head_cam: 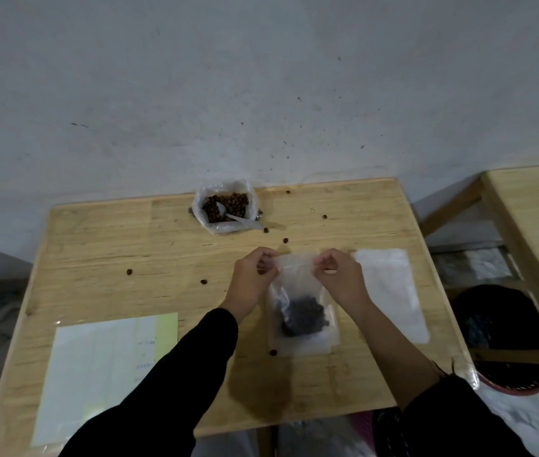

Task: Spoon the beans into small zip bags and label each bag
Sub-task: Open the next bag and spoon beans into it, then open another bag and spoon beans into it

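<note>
1. My left hand (252,275) pinches the top left corner of the small zip bag (301,301), fingers closed on the strip at its mouth.
2. My right hand (337,275) does the same at the top right corner, thumb and fingers closed on the plastic. I judge the two grips are set at opposite ends so I can pull the mouth taut and press the seal shut along its length.
3. The bag lies flat on the table (103,258) between my wrists, mouth pointing away from me, so the load sits at the near end and nothing rolls toward the opening.
4. Inside it is a dark clump of beans (304,313), gathered in the lower half; the upper half is empty plastic. I cannot tell whether the seal is already closed.
5. Just right of my right hand lies a second bag (390,291), flat and empty, well placed to be filled next.
6. At the far edge of the table stands the open supply bag (225,206), still holding brown beans, with a white plastic spoon (233,216) resting in it, handle out over the rim toward me.
7. Several loose beans (129,272) are scattered across the tabletop.
8. Near my left sleeve lies a sheet of labels (103,367), pale with a yellowish strip; the writing on it is too small to read. The bag in hand carries no label that I can see.
</note>
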Demonstrator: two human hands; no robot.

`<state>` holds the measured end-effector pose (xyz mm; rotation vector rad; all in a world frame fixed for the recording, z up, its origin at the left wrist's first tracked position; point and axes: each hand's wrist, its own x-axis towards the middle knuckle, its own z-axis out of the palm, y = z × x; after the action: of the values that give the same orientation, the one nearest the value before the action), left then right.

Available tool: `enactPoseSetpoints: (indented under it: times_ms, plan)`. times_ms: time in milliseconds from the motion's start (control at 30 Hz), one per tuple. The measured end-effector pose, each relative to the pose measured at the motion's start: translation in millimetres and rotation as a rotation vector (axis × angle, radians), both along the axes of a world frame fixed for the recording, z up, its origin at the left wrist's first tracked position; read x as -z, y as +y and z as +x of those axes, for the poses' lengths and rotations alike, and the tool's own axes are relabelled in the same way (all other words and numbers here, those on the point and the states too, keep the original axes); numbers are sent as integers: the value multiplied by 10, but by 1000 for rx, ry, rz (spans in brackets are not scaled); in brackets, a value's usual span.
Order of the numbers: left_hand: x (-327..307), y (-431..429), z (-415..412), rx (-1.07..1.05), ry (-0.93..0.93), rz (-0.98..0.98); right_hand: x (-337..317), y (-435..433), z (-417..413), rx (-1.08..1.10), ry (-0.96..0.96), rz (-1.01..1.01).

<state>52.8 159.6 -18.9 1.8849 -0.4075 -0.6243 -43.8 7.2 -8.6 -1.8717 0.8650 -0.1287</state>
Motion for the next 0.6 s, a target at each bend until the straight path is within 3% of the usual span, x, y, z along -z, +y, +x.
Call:
enactPoseSetpoints:
  times_ms: [267,367,467,600]
  plan:
    - [69,3,41,6,-33,85,135,89,-22,-165,137,-161]
    - [75,-2,41,37,-221,148,126,101,-60,-218,152,-203]
    - [-2,-120,-25,36,-366,147,47,-1,-163,-144,101,-220]
    - [-130,-511,-225,149,-376,85,-110,-320,-482,64,25,-323]
